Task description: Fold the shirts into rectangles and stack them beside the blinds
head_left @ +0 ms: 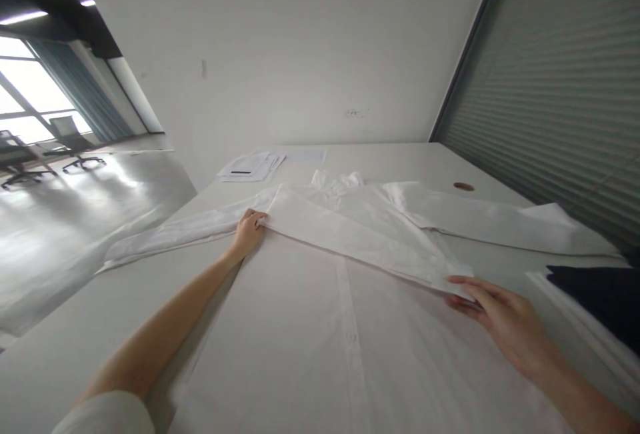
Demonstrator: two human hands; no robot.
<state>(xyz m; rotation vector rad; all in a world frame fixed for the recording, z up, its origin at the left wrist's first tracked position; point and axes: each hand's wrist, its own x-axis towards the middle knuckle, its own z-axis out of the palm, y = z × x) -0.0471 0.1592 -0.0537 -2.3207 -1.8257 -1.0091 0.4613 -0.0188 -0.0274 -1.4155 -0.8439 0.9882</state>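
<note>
While pinching with left-hand fingers (256,215) and right-hand fingers (483,291) the near edge of a long white fabric band (350,234), apparently for tautness, holding it slantwise over a white button-front fabric shirt (290,314), spread on the flat white tabletop (410,162), presumably for even support.

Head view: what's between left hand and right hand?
A band of white cloth, sloping across the shirt front, its lower edge running from the left hand to the right hand; the head view shows it.

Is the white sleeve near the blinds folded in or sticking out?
Sticking out: the white sleeve stretches sideways across the table, toward the blinds.
</note>
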